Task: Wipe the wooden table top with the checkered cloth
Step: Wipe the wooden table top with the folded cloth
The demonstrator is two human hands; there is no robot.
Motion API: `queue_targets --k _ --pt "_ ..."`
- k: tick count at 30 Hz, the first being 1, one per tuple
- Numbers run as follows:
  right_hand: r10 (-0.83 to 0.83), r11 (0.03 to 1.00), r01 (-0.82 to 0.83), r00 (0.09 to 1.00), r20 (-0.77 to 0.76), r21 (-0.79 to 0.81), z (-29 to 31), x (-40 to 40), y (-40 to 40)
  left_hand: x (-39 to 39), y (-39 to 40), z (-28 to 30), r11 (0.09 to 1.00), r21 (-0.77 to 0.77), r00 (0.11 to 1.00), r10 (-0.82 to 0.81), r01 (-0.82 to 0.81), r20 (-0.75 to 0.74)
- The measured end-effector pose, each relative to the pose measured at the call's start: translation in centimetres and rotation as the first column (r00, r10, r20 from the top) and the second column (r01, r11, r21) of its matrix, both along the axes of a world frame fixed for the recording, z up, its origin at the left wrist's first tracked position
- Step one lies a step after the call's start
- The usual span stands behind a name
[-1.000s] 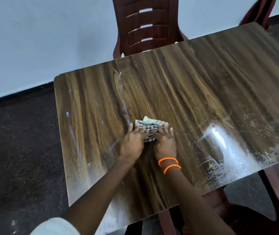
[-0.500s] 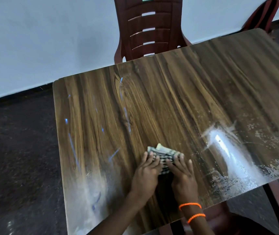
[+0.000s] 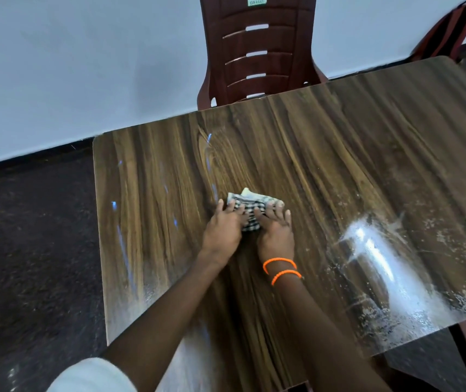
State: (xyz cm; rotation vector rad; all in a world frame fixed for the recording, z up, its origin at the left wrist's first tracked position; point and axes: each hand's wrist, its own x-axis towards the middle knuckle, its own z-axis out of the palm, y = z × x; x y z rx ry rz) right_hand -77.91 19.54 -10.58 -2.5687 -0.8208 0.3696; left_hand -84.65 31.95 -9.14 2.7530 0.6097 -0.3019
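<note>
A folded black-and-white checkered cloth (image 3: 250, 205) lies on the wooden table top (image 3: 339, 171), a little left of its middle. My left hand (image 3: 222, 230) presses flat on the cloth's left part. My right hand (image 3: 275, 232), with two orange bands at the wrist, presses on its right part. The fingers of both hands are spread over the cloth and hide its near half. A wet, shiny streaked patch (image 3: 379, 258) covers the table's near right area.
A dark red plastic chair (image 3: 254, 49) stands at the table's far edge against a white wall. A second chair (image 3: 449, 32) shows at the far right corner. Dark floor (image 3: 28, 250) lies to the left of the table.
Both hands pulled the cloth toward the near edge half a second ago, then pushed it back away to about the middle of the table.
</note>
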Motion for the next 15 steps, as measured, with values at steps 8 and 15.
queue_targets --k 8,15 --pt "0.121 0.989 -0.121 0.993 0.002 0.081 0.2 -7.8 -1.8 -9.0 -2.4 0.5 0.998 -0.018 0.995 0.054 -0.053 0.080" --pt "-0.060 0.997 0.057 0.996 0.059 0.061 -0.6 -5.1 -7.1 -4.4 -4.9 -0.5 0.981 -0.100 0.965 -0.141 0.166 0.219"
